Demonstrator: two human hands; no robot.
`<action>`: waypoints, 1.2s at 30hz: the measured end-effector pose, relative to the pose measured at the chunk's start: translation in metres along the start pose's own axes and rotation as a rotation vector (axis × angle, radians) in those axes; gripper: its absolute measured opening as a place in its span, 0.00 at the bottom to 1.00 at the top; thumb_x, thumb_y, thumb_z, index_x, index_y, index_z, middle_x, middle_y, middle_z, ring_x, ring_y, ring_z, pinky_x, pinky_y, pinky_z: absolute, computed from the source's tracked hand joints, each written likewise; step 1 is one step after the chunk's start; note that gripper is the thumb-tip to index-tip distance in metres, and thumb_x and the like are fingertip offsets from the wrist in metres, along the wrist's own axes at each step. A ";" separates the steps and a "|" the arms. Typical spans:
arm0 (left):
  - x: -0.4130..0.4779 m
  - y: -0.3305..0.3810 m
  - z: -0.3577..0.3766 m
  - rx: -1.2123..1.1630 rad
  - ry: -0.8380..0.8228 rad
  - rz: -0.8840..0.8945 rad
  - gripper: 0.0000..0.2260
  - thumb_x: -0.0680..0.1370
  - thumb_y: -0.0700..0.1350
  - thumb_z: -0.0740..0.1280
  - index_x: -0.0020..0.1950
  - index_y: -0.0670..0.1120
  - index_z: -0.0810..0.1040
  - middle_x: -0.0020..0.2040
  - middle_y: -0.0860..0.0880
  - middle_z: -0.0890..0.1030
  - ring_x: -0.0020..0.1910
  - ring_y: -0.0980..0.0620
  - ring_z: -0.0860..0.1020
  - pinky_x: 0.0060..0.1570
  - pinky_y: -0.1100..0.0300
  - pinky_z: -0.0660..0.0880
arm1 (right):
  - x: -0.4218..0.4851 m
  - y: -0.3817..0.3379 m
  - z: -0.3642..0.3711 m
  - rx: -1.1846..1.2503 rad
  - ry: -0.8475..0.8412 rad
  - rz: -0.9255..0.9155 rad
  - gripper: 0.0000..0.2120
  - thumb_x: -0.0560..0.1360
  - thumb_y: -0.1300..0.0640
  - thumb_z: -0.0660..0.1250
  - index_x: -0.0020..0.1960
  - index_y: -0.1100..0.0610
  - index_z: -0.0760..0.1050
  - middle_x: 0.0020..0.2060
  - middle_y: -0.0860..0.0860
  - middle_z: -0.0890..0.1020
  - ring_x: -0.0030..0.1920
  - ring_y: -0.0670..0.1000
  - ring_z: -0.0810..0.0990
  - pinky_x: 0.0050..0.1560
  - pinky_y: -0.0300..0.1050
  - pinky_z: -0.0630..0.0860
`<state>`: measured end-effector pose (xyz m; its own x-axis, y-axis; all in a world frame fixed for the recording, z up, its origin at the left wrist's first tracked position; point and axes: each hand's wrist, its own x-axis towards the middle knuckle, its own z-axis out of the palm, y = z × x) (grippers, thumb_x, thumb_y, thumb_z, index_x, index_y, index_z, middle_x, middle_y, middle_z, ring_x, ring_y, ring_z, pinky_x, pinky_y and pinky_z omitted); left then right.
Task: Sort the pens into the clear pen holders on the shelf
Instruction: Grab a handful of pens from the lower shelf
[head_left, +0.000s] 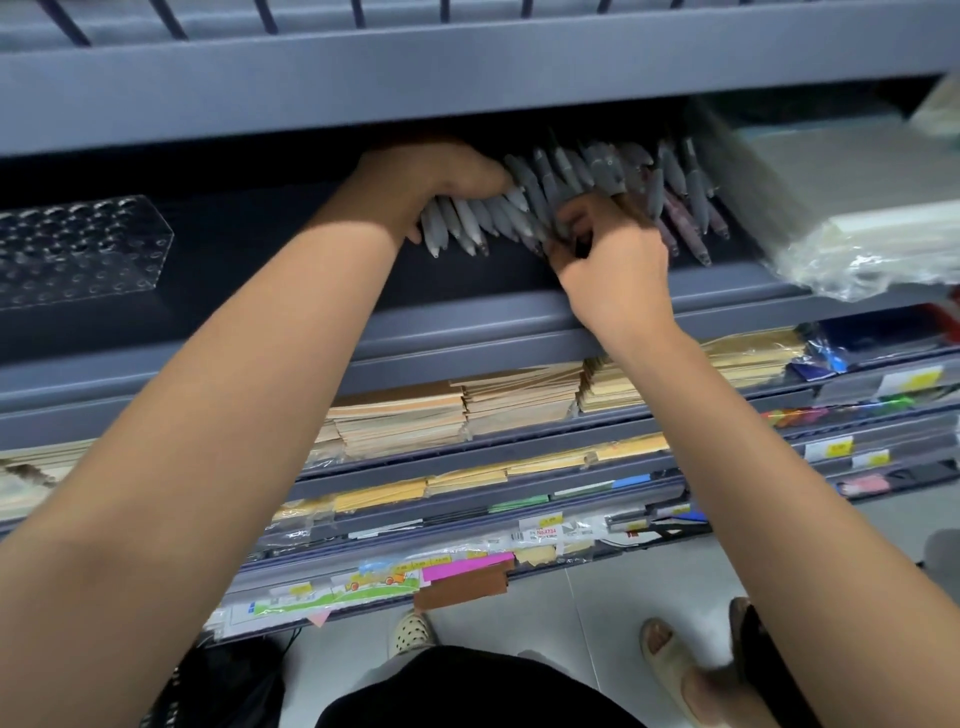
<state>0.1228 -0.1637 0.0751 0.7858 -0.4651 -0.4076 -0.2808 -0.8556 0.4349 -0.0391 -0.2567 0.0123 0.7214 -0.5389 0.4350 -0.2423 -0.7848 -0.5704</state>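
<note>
Well off to the left of your left grip, the clear pen holder (78, 249) lies on the dark shelf (311, 332). It is a transparent block with rows of round holes and stands apart from everything else. Your left grip (441, 176) reaches in under the board above. Its fingers are curled down over a bunch of the grey pens (467, 223) and hold them together, so that their pointed tips stick out below the grip toward you. Just to the right of it, at the same heap, your right grip (613, 260) is closed. Its fingertips are pinched in among the pens, but the heap is too crowded to tell which single pen it has. Below this grip's wrist, on the lower shelves, lie stacks of tan and yellow paper packs (415, 415), side by side. Behind and to the right of your right grip the heap goes on. More grey barrels lean with their tips toward the front edge, and a few darker, reddish ones lie at the far side. Further right again, clear of both grips, a plastic-wrapped stack of pale sheets (852, 218) rests on the same shelf, its crinkled wrapping hanging over the front edge.
</note>
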 end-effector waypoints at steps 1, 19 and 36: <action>-0.001 0.004 0.001 0.008 -0.021 -0.013 0.22 0.74 0.63 0.60 0.37 0.49 0.85 0.30 0.49 0.85 0.40 0.45 0.82 0.34 0.56 0.79 | -0.001 0.001 0.000 0.010 -0.012 0.003 0.08 0.74 0.56 0.68 0.54 0.52 0.78 0.46 0.53 0.83 0.46 0.59 0.80 0.46 0.45 0.75; -0.018 0.023 -0.006 -0.035 -0.027 -0.188 0.15 0.74 0.54 0.71 0.51 0.43 0.76 0.50 0.40 0.79 0.49 0.39 0.79 0.41 0.42 0.82 | 0.011 -0.001 -0.002 -0.057 0.004 0.057 0.09 0.75 0.59 0.65 0.55 0.56 0.79 0.49 0.57 0.83 0.51 0.62 0.80 0.45 0.44 0.73; -0.023 0.041 0.000 0.142 -0.058 -0.171 0.14 0.74 0.47 0.69 0.49 0.36 0.76 0.42 0.36 0.82 0.39 0.38 0.83 0.36 0.43 0.82 | 0.022 -0.005 -0.024 0.022 -0.096 0.108 0.12 0.73 0.55 0.67 0.56 0.54 0.77 0.49 0.54 0.83 0.51 0.58 0.81 0.49 0.42 0.76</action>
<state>0.0928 -0.1877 0.1020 0.7970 -0.3193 -0.5128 -0.2241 -0.9446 0.2398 -0.0376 -0.2724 0.0412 0.7507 -0.5873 0.3026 -0.3083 -0.7164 -0.6258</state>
